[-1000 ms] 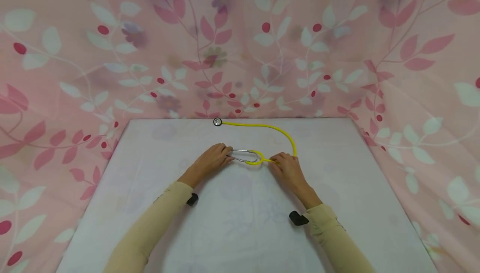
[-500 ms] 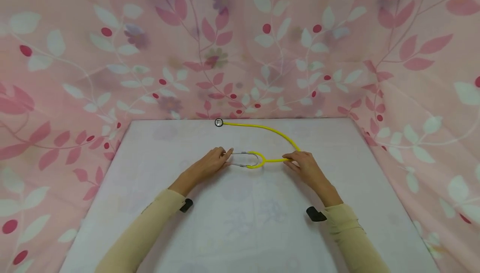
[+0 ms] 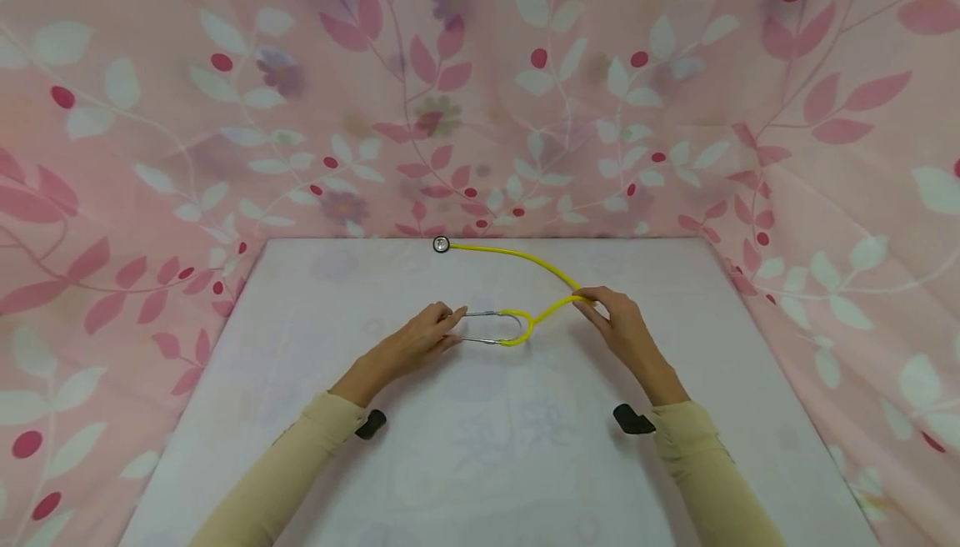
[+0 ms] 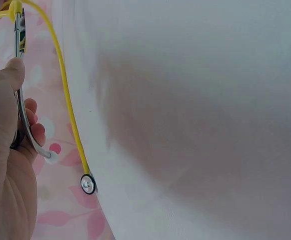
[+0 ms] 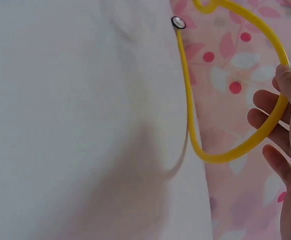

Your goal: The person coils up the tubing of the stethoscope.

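A stethoscope with yellow tubing (image 3: 551, 263) stretches between both hands. My left hand (image 3: 420, 338) grips its metal ear tubes (image 3: 480, 339); in the left wrist view the thumb presses one tube against curled fingers, and a white ear tip (image 4: 51, 157) pokes out below them. My right hand (image 3: 618, 322) pinches the tubing to the right of the yellow fork; in the right wrist view thumb and fingers close on it, and the tube hangs in a loop (image 5: 225, 157) below. At the table's far edge lies the round chest piece (image 3: 441, 244), black-rimmed with a silver face.
The white-covered table (image 3: 480, 464) ends at a pink leaf-patterned cloth (image 3: 480, 113) that rises behind it and along both sides. A black wrist camera (image 3: 633, 419) sits under the right cuff, another black device (image 3: 371, 424) under the left.
My right hand slid right along the tubing, then rose slightly, lifting the tube. The left hand shifted a little left and down with the ear tubes. The chest piece stayed at the far edge.
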Demonstrator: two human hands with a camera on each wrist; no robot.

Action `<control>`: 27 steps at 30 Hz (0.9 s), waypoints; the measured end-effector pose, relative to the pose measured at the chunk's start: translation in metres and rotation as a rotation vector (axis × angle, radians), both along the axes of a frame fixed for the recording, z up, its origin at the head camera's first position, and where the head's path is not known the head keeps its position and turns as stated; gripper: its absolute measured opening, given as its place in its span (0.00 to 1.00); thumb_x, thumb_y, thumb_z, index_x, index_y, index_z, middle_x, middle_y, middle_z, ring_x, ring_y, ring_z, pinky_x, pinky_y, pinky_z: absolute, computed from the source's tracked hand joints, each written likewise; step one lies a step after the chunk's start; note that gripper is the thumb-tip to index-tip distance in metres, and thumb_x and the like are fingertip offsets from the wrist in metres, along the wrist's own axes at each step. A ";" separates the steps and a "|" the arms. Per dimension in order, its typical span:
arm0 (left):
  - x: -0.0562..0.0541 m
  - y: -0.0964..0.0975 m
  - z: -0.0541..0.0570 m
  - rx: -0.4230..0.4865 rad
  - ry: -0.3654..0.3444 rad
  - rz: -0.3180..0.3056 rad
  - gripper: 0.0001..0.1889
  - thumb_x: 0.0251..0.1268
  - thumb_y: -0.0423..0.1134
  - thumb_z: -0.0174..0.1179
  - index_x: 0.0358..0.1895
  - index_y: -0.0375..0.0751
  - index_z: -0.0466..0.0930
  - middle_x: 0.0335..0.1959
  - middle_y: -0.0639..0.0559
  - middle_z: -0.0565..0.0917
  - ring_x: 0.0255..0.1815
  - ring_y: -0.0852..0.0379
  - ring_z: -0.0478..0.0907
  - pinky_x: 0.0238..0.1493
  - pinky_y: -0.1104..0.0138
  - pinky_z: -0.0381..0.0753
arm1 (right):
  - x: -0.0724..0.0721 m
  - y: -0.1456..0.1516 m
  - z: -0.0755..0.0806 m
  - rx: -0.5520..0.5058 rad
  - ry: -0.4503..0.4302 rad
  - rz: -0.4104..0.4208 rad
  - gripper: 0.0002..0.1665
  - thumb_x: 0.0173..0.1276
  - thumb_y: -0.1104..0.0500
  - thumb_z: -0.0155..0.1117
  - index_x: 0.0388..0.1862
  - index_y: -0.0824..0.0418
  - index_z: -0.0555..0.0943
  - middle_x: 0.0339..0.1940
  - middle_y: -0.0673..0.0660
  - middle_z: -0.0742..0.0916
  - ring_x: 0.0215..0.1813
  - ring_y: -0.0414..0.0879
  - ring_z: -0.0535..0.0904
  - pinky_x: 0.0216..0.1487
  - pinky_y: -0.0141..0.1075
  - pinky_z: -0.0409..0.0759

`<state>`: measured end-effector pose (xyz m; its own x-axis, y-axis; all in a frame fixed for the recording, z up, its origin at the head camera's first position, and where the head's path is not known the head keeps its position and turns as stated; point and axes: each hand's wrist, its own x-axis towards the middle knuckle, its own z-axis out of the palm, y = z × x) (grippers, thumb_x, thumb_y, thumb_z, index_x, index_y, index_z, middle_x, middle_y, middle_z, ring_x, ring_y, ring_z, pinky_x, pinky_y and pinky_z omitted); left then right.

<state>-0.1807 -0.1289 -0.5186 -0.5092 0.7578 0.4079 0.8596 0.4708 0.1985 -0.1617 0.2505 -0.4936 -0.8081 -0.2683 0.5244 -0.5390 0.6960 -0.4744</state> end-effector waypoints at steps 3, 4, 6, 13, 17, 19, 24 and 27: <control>0.003 0.003 0.002 0.027 0.000 -0.031 0.33 0.61 0.37 0.68 0.69 0.35 0.69 0.41 0.46 0.77 0.38 0.57 0.72 0.40 0.68 0.75 | -0.009 -0.015 0.009 -0.067 0.047 0.050 0.14 0.62 0.64 0.70 0.47 0.61 0.85 0.41 0.55 0.89 0.44 0.49 0.83 0.48 0.41 0.77; 0.005 0.004 0.003 0.032 -0.004 -0.039 0.33 0.61 0.37 0.68 0.70 0.34 0.68 0.41 0.46 0.77 0.38 0.57 0.72 0.40 0.68 0.76 | -0.013 -0.021 0.013 -0.097 0.049 0.078 0.14 0.62 0.64 0.70 0.47 0.61 0.85 0.40 0.55 0.89 0.43 0.48 0.83 0.48 0.38 0.77; 0.008 0.009 0.007 0.034 -0.016 -0.052 0.35 0.61 0.37 0.68 0.71 0.34 0.66 0.42 0.47 0.77 0.38 0.58 0.72 0.41 0.69 0.76 | -0.019 -0.034 0.020 -0.158 0.038 0.149 0.14 0.61 0.66 0.70 0.47 0.62 0.86 0.40 0.56 0.89 0.43 0.48 0.83 0.49 0.31 0.77; 0.021 0.026 0.032 0.019 -0.065 -0.073 0.39 0.66 0.42 0.64 0.76 0.36 0.56 0.45 0.48 0.78 0.39 0.60 0.73 0.42 0.71 0.77 | -0.032 -0.068 0.031 -0.310 -0.220 0.398 0.15 0.61 0.70 0.68 0.48 0.68 0.86 0.41 0.60 0.89 0.43 0.49 0.86 0.49 0.29 0.82; 0.024 0.030 0.043 0.052 -0.058 -0.097 0.36 0.71 0.47 0.57 0.76 0.35 0.55 0.44 0.49 0.77 0.38 0.60 0.73 0.41 0.73 0.76 | -0.033 -0.081 0.024 -0.396 -0.392 0.421 0.14 0.65 0.68 0.66 0.49 0.67 0.85 0.42 0.61 0.89 0.41 0.49 0.85 0.43 0.32 0.84; 0.023 0.031 0.045 0.080 -0.044 -0.111 0.36 0.72 0.49 0.55 0.75 0.33 0.55 0.42 0.50 0.77 0.36 0.61 0.72 0.39 0.73 0.75 | -0.033 -0.088 0.019 -0.458 -0.447 0.439 0.13 0.66 0.67 0.65 0.49 0.67 0.85 0.39 0.61 0.88 0.36 0.48 0.82 0.38 0.30 0.82; 0.022 0.030 0.050 0.122 -0.030 -0.108 0.37 0.70 0.49 0.57 0.74 0.29 0.57 0.41 0.49 0.76 0.37 0.60 0.73 0.39 0.74 0.75 | -0.023 -0.111 0.021 -0.547 -0.531 0.472 0.14 0.69 0.64 0.64 0.49 0.72 0.84 0.36 0.63 0.88 0.30 0.46 0.80 0.33 0.31 0.79; 0.021 0.027 0.050 0.135 -0.019 -0.084 0.36 0.68 0.48 0.59 0.73 0.31 0.60 0.43 0.49 0.77 0.40 0.60 0.75 0.41 0.73 0.77 | -0.020 -0.119 0.021 -0.553 -0.560 0.435 0.15 0.68 0.61 0.65 0.49 0.71 0.85 0.37 0.61 0.89 0.30 0.44 0.82 0.33 0.34 0.81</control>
